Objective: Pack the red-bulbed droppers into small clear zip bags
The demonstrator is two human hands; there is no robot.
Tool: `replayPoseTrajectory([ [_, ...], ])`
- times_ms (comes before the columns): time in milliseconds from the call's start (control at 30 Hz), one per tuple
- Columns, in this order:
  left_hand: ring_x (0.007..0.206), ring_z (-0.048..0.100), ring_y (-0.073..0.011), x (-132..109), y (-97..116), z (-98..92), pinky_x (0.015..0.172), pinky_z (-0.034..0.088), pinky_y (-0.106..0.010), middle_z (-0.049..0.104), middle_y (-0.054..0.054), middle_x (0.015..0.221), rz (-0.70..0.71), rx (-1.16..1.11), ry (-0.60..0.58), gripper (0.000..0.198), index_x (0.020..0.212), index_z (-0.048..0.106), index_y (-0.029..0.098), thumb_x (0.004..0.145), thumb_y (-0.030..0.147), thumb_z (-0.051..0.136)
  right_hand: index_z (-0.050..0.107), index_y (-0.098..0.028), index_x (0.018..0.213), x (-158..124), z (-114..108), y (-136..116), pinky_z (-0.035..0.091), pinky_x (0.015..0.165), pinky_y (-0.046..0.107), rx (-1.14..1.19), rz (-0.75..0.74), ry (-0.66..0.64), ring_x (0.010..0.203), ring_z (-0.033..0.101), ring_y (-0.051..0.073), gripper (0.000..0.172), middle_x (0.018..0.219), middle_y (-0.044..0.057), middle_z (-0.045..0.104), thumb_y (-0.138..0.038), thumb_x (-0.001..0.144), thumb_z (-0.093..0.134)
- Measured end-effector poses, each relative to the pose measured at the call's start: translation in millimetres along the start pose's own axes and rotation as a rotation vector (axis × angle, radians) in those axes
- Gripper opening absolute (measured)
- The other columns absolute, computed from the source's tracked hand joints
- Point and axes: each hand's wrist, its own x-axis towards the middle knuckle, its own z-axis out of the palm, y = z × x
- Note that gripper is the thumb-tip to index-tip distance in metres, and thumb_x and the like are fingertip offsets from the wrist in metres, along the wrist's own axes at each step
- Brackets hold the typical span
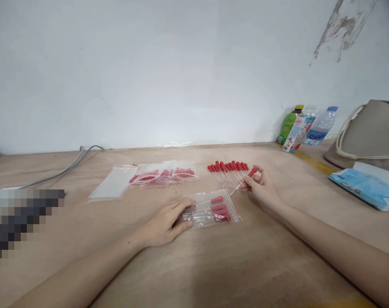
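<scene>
A clear zip bag [202, 220] lies flat in front of me, with several red-bulbed droppers inside, bulbs toward its right end. My left hand [169, 220] holds the bag's left end, thumb at the near corner and fingers on the far side. Between the thumb and fingers of my right hand [260, 186] is one dropper [252, 172], pinched by its red bulb. Its thin clear tube slants down and left toward the bag's right end. Just behind lies a row of loose droppers [228, 166], red bulbs pointing away from me.
Filled zip bags [164, 175] overlap at the back, beside flat whitish bags [114, 183]. Bottles [321, 126], a tissue pack [367, 186] and a grey-beige bag [370, 132] stand or lie at the right. A grey cable [63, 170] runs along the left, near a pixelated area.
</scene>
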Motion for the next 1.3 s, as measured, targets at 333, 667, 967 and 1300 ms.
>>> replayPoseTrajectory([
  [333, 0.118, 0.043, -0.0220, -1, -2, 1.8, 0.098, 0.037, -0.041, 0.047, -0.008, 0.127, 0.003, -0.014, 0.021, 0.041, 0.128, 0.035, 0.021, 0.089, 0.032, 0.044, 0.033, -0.024, 0.091, -23, 13, 0, 0.053, 0.059, 0.028, 0.149, 0.157, -0.112, 0.056, 0.062, 0.012, 0.040, 0.063, -0.007, 0.055, -0.028, 0.067, 0.065],
  [667, 0.117, 0.044, -0.0216, -1, -1, 0.9, 0.098, 0.038, -0.039, 0.047, -0.008, 0.128, -0.011, -0.008, 0.019, 0.044, 0.130, 0.034, 0.021, 0.089, 0.032, 0.045, 0.057, -0.016, 0.080, -18, -4, -7, 0.046, 0.058, 0.021, -0.024, 0.300, -0.374, 0.056, 0.054, 0.006, 0.021, 0.068, -0.002, 0.059, -0.026, 0.065, 0.068],
  [967, 0.118, 0.044, -0.0213, -1, -1, 0.5, 0.098, 0.037, -0.039, 0.047, -0.007, 0.129, -0.010, -0.009, 0.020, 0.045, 0.131, 0.034, 0.022, 0.089, 0.033, 0.045, 0.056, -0.015, 0.082, -13, 2, -1, 0.042, 0.058, 0.023, -0.240, 0.172, -0.545, 0.059, 0.053, 0.009, 0.036, 0.066, -0.002, 0.059, -0.035, 0.058, 0.073],
  [1300, 0.119, 0.042, -0.0219, 0, 0, -0.7, 0.099, 0.036, -0.040, 0.045, -0.007, 0.131, -0.008, -0.005, 0.015, 0.045, 0.131, 0.033, 0.023, 0.089, 0.033, 0.045, 0.063, -0.016, 0.081, -16, 24, -4, 0.046, 0.057, 0.026, -0.268, 0.126, -0.612, 0.060, 0.058, 0.013, 0.035, 0.069, 0.001, 0.065, -0.045, 0.064, 0.065],
])
